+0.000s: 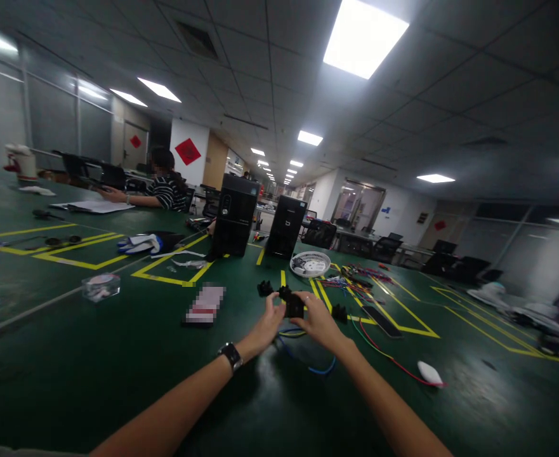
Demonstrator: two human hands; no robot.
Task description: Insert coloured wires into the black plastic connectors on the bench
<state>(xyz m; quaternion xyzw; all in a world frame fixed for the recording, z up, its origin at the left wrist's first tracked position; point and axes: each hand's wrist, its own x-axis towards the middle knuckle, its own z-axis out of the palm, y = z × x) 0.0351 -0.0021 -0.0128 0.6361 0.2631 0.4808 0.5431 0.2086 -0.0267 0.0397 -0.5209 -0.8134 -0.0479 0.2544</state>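
Note:
Between my two hands, a little above the green table (pixel 165 381), is a small black block-like part (pixel 294 308). My left hand (pixel 270 320), with a dark watch on its wrist, pinches it from the left. Fingers of my right hand (pixel 315 316) close on its right side. The part's exact kind is too dark to tell. One similar black piece (pixel 264 288) lies just beyond my left hand, and another black piece (pixel 339 313) lies right of my right hand. Blue and yellow wires (pixel 324 369) curve on the table beneath my hands.
Two black computer towers (pixel 235 219) stand ahead, near a white basket (pixel 310 264). Loose coloured wires (pixel 362 279), a dark phone (pixel 382 322) and a white object (pixel 430 373) lie right. Gloves (pixel 141 244) and a clear box (pixel 101 287) lie left. A person (pixel 162 184) sits at far left.

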